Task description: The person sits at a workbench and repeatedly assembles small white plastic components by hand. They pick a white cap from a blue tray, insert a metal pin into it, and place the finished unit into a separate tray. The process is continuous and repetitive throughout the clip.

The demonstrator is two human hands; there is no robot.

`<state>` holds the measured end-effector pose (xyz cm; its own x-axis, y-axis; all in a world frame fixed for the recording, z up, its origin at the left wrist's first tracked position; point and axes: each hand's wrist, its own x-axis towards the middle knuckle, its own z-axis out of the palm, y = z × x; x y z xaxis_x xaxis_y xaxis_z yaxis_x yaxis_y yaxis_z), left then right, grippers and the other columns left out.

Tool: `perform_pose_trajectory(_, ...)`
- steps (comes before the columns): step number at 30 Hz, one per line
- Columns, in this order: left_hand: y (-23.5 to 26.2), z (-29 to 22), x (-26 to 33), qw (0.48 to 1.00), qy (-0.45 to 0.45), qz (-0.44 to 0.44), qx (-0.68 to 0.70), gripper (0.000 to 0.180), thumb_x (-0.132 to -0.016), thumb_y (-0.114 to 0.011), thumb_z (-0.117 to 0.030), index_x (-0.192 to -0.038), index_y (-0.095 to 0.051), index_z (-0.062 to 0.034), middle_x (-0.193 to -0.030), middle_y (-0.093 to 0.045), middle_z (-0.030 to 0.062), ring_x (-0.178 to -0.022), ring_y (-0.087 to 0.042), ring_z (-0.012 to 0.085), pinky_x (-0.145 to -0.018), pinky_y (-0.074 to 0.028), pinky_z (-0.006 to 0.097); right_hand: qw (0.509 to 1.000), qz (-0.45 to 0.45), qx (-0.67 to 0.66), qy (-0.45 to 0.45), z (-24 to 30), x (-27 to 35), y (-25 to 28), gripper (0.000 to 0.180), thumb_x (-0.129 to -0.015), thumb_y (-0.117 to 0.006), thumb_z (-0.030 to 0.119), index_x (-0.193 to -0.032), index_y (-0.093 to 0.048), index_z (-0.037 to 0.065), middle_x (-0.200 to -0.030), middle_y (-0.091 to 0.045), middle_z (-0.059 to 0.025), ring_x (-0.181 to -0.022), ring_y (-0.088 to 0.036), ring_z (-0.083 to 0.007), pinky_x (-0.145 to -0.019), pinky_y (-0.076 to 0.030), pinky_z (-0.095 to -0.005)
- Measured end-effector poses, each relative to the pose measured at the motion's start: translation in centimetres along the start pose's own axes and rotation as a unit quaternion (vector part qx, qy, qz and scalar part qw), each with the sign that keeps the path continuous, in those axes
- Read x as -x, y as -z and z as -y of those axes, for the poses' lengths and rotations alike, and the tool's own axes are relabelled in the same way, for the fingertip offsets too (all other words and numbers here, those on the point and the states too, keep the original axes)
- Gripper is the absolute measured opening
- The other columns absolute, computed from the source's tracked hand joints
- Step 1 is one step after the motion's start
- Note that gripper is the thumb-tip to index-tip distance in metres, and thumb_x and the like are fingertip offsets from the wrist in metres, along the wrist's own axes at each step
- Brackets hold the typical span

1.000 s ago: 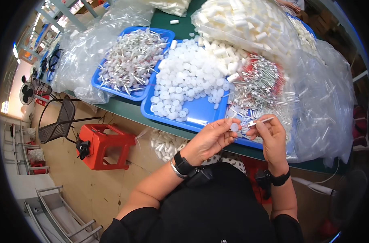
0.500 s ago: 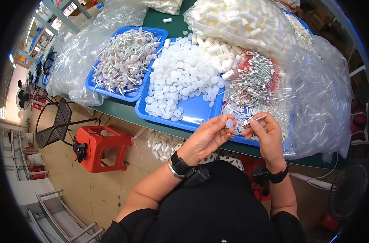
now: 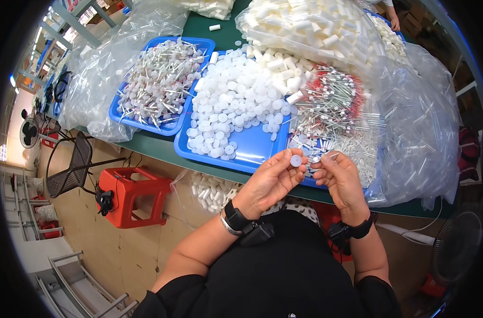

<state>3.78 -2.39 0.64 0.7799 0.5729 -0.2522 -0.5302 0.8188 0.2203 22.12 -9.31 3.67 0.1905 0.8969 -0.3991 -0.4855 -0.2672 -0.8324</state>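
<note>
Between the thumb and fingers of my left hand [image 3: 276, 177] is a translucent white plastic disc [image 3: 296, 160] with a small centre mark. Close beside it, my right hand [image 3: 341, 177] pinches a thin white stick [image 3: 331, 156]; its lower end is partly hidden by the fingers. Both hands are held over the front edge of the blue trays, fingertips a short gap apart. Many similar discs [image 3: 225, 100] are heaped in the middle blue tray [image 3: 252, 153]. Behind my right hand lie thin metal-like pins with red ends [image 3: 334, 93] and small clear tubes [image 3: 358, 153].
A left blue tray [image 3: 170, 127] holds assembled disc-and-stick pieces [image 3: 162, 79]. White cylinders [image 3: 315, 26] fill a big plastic bag at the back. A clear bag [image 3: 421, 132] bulges at right. A red stool [image 3: 130, 196] stands below; another person's hand [image 3: 394, 23] shows at far right.
The stick in my right hand has tilted and shows less of its length, with that hand turned slightly. The disc faces upward more fully. Another person's hand has come into view at the back right.
</note>
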Motion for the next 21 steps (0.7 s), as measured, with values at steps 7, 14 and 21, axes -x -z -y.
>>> perform_pose_trajectory(7,0.26,-0.41,0.11,0.998,-0.043,-0.024,0.032,0.027,-0.102,-0.052,-0.024,-0.113,-0.055,0.0000,-0.102,-0.061,0.0085,-0.089,-0.060,0.0153,-0.082,-0.053,0.027,0.998,-0.035,-0.006,0.053,-0.35,0.03,0.16,0.013,-0.094,-0.064,0.013,-0.098,-0.055,0.005,-0.091,-0.069,-0.0147,-0.074,-0.068,-0.0150,-0.063,-0.055,-0.0267)
perform_pose_trajectory(14,0.06,-0.39,0.49,0.995,-0.021,-0.060,-0.081,0.032,-0.101,-0.055,-0.029,-0.116,-0.058,-0.0014,-0.103,-0.063,0.0062,-0.088,-0.061,0.0115,-0.081,-0.052,0.025,1.000,-0.009,0.006,0.002,0.16,0.30,-0.36,0.014,-0.093,-0.065,0.015,-0.098,-0.056,0.006,-0.089,-0.070,-0.0139,-0.069,-0.069,-0.0154,-0.058,-0.055,-0.0258)
perform_pose_trajectory(21,0.11,-0.18,0.57,0.991,-0.036,-0.042,-0.119,0.035,-0.100,-0.055,-0.030,-0.119,-0.058,0.0001,-0.104,-0.063,0.0053,-0.090,-0.061,0.0103,-0.083,-0.053,0.024,1.000,-0.007,-0.001,-0.022,-0.33,-0.09,0.03,0.015,-0.095,-0.064,0.017,-0.098,-0.056,0.005,-0.088,-0.070,-0.0125,-0.069,-0.069,-0.0149,-0.060,-0.055,-0.0259)
